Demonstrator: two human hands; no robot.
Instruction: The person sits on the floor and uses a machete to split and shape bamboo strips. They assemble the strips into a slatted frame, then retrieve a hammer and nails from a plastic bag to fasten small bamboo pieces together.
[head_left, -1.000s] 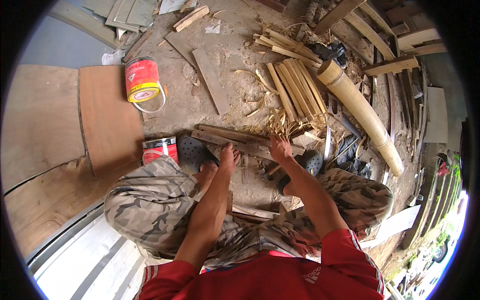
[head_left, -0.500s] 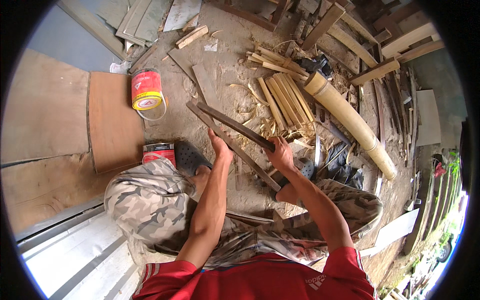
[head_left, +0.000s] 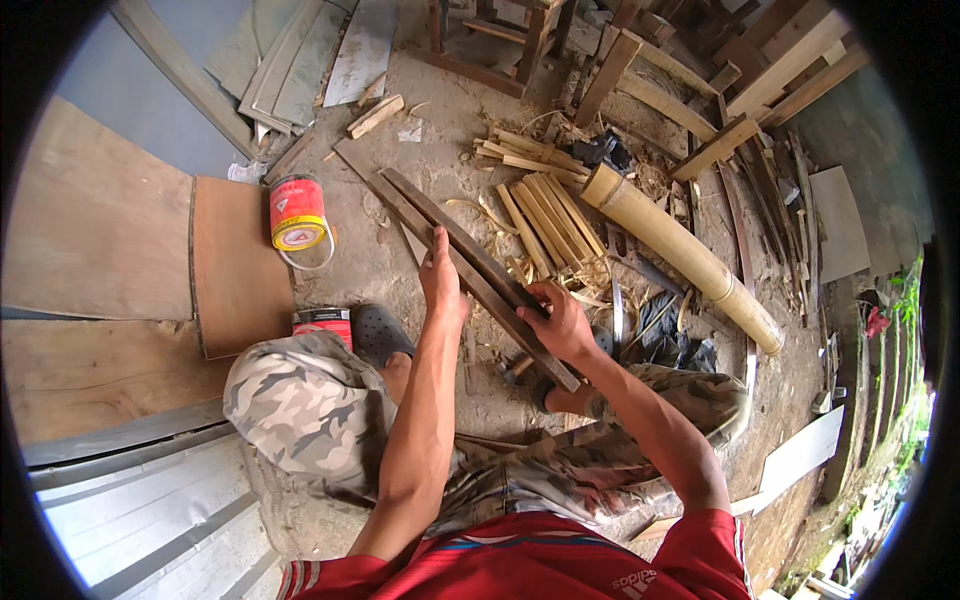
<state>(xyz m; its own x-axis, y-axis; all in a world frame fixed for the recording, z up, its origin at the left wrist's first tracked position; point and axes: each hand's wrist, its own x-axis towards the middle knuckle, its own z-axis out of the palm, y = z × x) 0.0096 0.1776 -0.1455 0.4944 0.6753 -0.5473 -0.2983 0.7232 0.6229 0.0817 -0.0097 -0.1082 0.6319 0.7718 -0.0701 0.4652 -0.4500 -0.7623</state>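
Two long dark wooden strips lie nearly side by side in my hands, slanting from far left down to near right. My left hand [head_left: 443, 285] is closed on the left strip [head_left: 543, 358], its thumb lying along the wood. My right hand [head_left: 560, 320] grips the near end of the right strip [head_left: 468, 244], fingers wrapped over it. The left strip runs on past my right hand toward my shin. On the floor beyond my right hand lies a row of split pale slats [head_left: 552, 225].
A thick bamboo pole [head_left: 690, 262] lies at the right. A red and yellow can [head_left: 297, 212] and another red can [head_left: 325, 321] stand at the left by plywood boards [head_left: 240, 265]. A wooden frame [head_left: 475, 72] is at the back. Black plastic [head_left: 665, 330] lies near my right foot.
The two strips have come from crossing at an angle to lying almost parallel. My right hand has turned and moved slightly lower, and my left thumb now lies along the wood.
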